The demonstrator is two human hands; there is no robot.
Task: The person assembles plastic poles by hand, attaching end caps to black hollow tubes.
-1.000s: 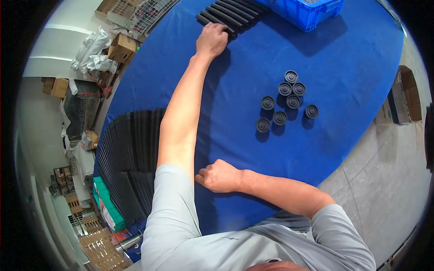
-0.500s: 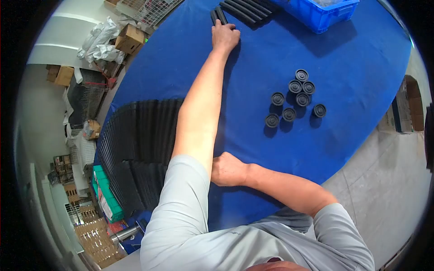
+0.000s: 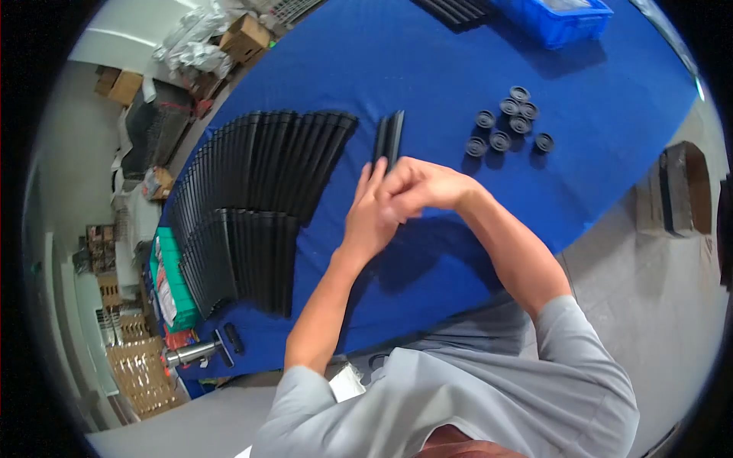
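Note:
My left hand (image 3: 368, 221) is wrapped round a pair of black tubes (image 3: 388, 136), whose far ends point away from me above the blue table. Close against it, my right hand (image 3: 427, 185) is curled at the near end of the tubes. Its fingers are closed, and what they hold, if anything, is hidden and slightly blurred. To the right lie several round black ribbed caps (image 3: 499, 141) in a loose cluster. Left of my hands, many black tubes (image 3: 259, 160) are laid side by side in two overlapping rows.
More black tubes (image 3: 456, 11) lie at the far edge, beside a blue crate (image 3: 563, 29). A green bin (image 3: 177, 282) and a metal cylinder-shaped fitting (image 3: 195, 353) are at the left edge. A cardboard box (image 3: 691, 191) stands on the floor at right.
My left hand has come back from the far side of the table with two black tubes. My right fist has moved up to meet it. The view has shifted.

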